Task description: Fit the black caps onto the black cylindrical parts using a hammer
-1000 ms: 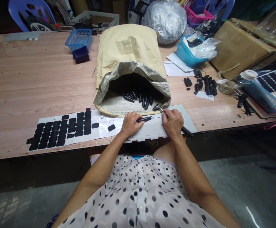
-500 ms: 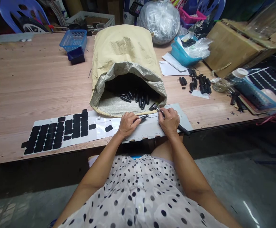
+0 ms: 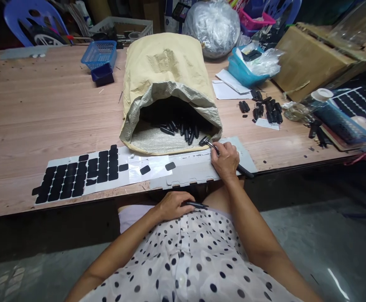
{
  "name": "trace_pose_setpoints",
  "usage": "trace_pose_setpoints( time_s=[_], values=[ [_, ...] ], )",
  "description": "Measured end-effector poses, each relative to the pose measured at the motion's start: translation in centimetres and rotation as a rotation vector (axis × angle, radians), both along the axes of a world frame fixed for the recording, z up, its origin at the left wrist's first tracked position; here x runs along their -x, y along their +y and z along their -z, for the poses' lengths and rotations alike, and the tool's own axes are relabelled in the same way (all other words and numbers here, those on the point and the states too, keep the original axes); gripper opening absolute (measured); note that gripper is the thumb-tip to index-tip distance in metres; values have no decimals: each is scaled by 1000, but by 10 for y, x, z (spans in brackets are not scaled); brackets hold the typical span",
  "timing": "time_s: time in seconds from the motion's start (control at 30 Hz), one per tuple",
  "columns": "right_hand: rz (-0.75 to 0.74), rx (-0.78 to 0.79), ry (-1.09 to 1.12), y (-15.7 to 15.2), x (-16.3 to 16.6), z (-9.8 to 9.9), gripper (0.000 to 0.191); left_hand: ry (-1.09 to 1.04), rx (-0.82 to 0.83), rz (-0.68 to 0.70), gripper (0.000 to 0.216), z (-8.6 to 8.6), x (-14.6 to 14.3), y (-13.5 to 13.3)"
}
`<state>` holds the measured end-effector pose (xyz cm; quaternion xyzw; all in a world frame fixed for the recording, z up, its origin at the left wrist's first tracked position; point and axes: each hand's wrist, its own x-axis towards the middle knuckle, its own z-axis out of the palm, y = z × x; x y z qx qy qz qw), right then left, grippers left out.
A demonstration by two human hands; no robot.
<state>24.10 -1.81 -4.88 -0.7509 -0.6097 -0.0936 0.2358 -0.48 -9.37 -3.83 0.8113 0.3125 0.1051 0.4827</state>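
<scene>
My left hand (image 3: 172,205) rests in my lap below the table edge, closed on a slim black part (image 3: 195,205). My right hand (image 3: 226,160) lies on the grey card (image 3: 195,171) at the table's front, closed on a thin tool (image 3: 230,158) with a metal tip and black handle. The tip points at the mouth of a tan woven sack (image 3: 166,92) that lies open toward me with several black parts (image 3: 183,129) inside. A white sheet with rows of black stickers (image 3: 79,174) lies to the left, and two loose stickers (image 3: 145,170) sit near the card.
A pile of black parts (image 3: 265,111) lies at the right on the wooden table (image 3: 44,109). Blue baskets (image 3: 100,53), a clear plastic bag (image 3: 213,25), a blue tray (image 3: 246,69), a cardboard box (image 3: 315,63) and papers stand at the back. A blue chair (image 3: 28,19) is behind.
My left hand has left the grey card and dropped to my lap with the black part in it. A black sticker now shows where it was. My right hand has stayed put.
</scene>
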Motion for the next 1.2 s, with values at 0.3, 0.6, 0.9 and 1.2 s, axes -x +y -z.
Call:
trace_pose_setpoints(
  time_s=[0.3, 0.6, 0.9, 1.2],
  values=[
    [8, 35, 6, 0, 2, -4, 27, 513, 227, -109, 51, 34, -5, -4],
    [-5, 20, -11, -1, 1, 0, 27, -5, -149, -182, 31, -64, 9, 94],
    [-19, 23, 6, 0, 5, -3, 28, 523, -676, -533, 22, -29, 15, 206],
    [-18, 28, 33, 0, 6, -4, 28, 233, -576, -379, 12, -30, 15, 150]
  ],
)
